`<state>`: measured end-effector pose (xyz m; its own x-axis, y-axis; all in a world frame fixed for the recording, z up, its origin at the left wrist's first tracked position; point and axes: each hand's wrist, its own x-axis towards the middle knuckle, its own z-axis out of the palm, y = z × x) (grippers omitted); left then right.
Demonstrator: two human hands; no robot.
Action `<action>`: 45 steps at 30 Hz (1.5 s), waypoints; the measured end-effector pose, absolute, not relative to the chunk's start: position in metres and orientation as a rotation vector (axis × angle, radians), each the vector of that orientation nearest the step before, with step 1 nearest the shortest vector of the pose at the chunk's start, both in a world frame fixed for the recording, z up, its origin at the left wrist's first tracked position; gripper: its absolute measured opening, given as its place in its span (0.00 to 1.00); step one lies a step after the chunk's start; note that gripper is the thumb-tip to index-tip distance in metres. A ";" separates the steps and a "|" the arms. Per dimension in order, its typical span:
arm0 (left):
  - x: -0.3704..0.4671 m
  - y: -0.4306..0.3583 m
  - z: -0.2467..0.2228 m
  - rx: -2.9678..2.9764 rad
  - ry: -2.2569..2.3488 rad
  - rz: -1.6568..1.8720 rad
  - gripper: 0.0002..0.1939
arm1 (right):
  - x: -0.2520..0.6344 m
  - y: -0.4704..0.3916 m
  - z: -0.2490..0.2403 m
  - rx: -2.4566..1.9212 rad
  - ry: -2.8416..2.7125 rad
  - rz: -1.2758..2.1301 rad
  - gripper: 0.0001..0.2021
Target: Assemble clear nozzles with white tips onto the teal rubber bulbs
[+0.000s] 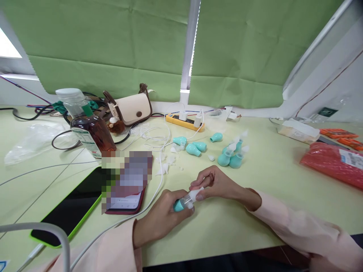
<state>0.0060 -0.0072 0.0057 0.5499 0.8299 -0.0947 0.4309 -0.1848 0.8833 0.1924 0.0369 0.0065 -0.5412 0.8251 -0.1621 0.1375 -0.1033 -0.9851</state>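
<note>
My left hand (167, 213) is wrapped round a teal squeeze bulb (178, 205) with a clear neck, held just above the table. At its upper end, my right hand (217, 183) pinches a whitish translucent tip (196, 193) between thumb and fingers. Whether that tip is fully seated on the neck I cannot tell. Beyond my hands stand several teal bulbs with pale tips (235, 160). Loose teal bulbs without tips (194, 149) lie to their left, and another bulb (216, 137) rests further back. Small white scraps (166, 166) are scattered between the bulbs and the phones.
To the left lie a black-screened phone in a green case (76, 204) and a red-cased phone (141, 200), with a white cable (151, 200) beside it. Behind stand a brown bottle (95, 134), a cream handbag (132, 109) and a yellow power strip (176, 121). A red package (326, 160) lies right.
</note>
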 end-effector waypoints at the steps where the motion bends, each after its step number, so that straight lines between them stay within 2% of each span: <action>1: 0.006 -0.007 0.006 1.811 1.040 0.517 0.08 | 0.192 0.036 0.008 -1.053 -1.652 1.674 0.11; 7: 0.007 -0.010 0.004 1.898 1.042 0.613 0.07 | 0.195 0.026 0.019 -0.913 -1.770 1.462 0.11; 12: 0.008 -0.010 -0.002 1.922 1.076 0.655 0.10 | 0.191 0.016 0.020 -0.899 -1.649 1.279 0.09; 17: 0.006 -0.010 -0.001 1.841 1.019 0.760 0.24 | 0.215 0.015 0.045 -0.917 -1.708 1.057 0.11; 18: 0.006 -0.010 0.000 1.803 0.998 0.782 0.23 | 0.226 0.016 0.053 -0.976 -1.753 1.017 0.14; 23: 0.004 -0.011 0.005 1.628 1.001 0.892 0.11 | 0.301 0.027 0.092 -1.338 -1.874 0.499 0.14; 26: 0.004 -0.008 0.005 1.625 1.041 0.903 0.09 | 0.335 0.041 0.096 -1.725 -1.756 0.222 0.15; 29: 0.004 -0.007 0.004 1.638 1.062 0.905 0.09 | 0.351 0.058 0.087 -1.871 -1.596 0.062 0.13; 39: 0.006 -0.008 0.006 1.666 1.067 0.882 0.08 | 0.365 0.090 0.061 -1.883 -1.648 0.042 0.15; 43: 0.007 -0.008 0.003 1.713 1.055 0.868 0.08 | 0.329 0.074 0.059 -1.560 -1.449 -0.538 0.14; 45: 0.007 -0.009 0.001 1.755 1.059 0.826 0.08 | 0.295 0.064 0.052 -1.286 -1.552 -0.690 0.11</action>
